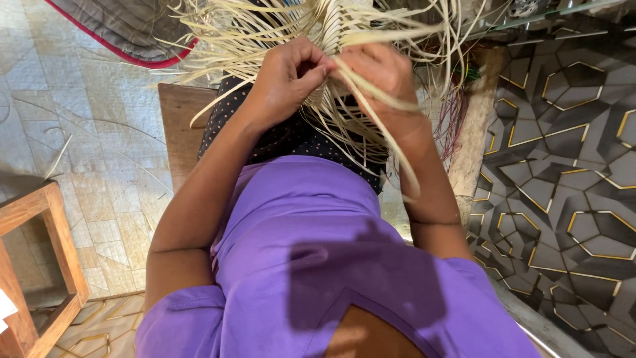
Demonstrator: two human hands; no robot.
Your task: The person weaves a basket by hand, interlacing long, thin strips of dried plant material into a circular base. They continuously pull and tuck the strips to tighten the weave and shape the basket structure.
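Note:
A half-woven piece of pale straw strips (344, 30) rests on my lap, with many loose strips fanning out from it. My left hand (288, 79) pinches a strip at the weave's near edge, fingers closed. Right beside it, my right hand (381, 76) grips other strips, and one long strip (391, 142) trails down over my right wrist. The two hands touch at the fingertips. My purple top and dark dotted skirt (285, 136) fill the view below.
A brown wooden seat (177, 126) lies under me. At the lower left stands a wooden stool frame (46, 219) on the pale tiled floor. A grey cloth with red trim (126, 30) lies at the top left. A dark patterned wall (570, 166) runs along the right.

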